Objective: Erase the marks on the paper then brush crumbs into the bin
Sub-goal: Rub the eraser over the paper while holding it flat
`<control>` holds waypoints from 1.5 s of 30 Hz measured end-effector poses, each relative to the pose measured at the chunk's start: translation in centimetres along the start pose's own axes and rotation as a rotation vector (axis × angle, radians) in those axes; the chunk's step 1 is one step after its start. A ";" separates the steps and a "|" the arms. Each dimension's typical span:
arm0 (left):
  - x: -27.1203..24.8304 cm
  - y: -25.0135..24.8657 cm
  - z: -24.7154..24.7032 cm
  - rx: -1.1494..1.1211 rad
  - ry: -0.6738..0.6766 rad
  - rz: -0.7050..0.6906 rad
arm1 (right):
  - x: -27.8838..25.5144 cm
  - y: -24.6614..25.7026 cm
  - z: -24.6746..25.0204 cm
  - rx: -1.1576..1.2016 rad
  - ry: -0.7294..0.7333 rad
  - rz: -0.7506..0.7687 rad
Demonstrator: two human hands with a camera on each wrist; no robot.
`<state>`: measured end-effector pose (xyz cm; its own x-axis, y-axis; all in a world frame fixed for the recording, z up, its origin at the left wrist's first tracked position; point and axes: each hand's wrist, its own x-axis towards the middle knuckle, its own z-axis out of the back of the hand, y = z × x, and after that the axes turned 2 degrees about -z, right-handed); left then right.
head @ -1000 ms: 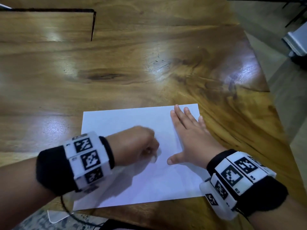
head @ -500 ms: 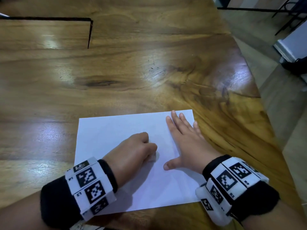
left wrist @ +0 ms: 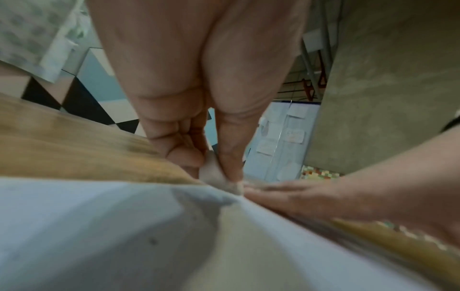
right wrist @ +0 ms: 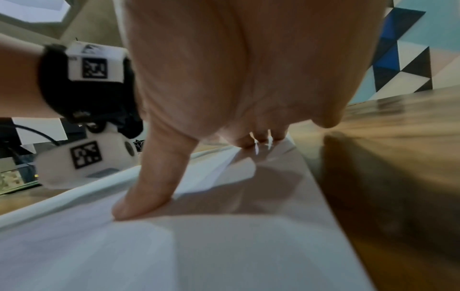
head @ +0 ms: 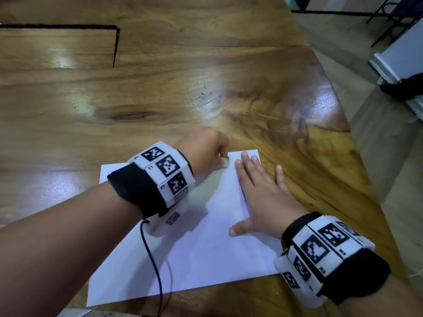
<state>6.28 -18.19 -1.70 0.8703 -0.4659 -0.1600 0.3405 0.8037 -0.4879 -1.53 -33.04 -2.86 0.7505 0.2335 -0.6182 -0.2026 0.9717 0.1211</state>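
Observation:
A white sheet of paper (head: 206, 252) lies on the wooden table (head: 183, 92) in front of me. My left hand (head: 206, 149) pinches a small pale eraser (head: 224, 161) and holds it down on the paper's far edge; the left wrist view shows the eraser (left wrist: 214, 175) between thumb and fingers, its tip on the sheet (left wrist: 99, 226). My right hand (head: 258, 195) lies flat with straight fingers on the paper's right side, thumb spread, little finger on the wood. In the right wrist view the thumb (right wrist: 149, 189) presses the paper (right wrist: 224, 246). No marks or crumbs are visible. No bin is in view.
The table's right edge (head: 357, 170) drops off to a tiled floor. A dark L-shaped seam (head: 114, 42) runs through the tabletop at the far left. A thin black cable (head: 155, 259) hangs from my left wrist over the paper.
My left hand has moved with the eraser from the middle of the paper up to its far edge, beside the right fingertips. The right hand stays flat on the sheet.

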 end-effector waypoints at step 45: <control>-0.9 2.1 -0.4 0.004 0.008 -0.093 | 0.5 0.2 0.6 -0.064 0.020 -0.049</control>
<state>6.09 -16.23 -2.90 0.8317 -0.5419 -0.1211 0.4215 0.7580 -0.4977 -0.83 -32.71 -2.69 0.7480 0.1847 -0.6375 -0.2065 0.9776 0.0410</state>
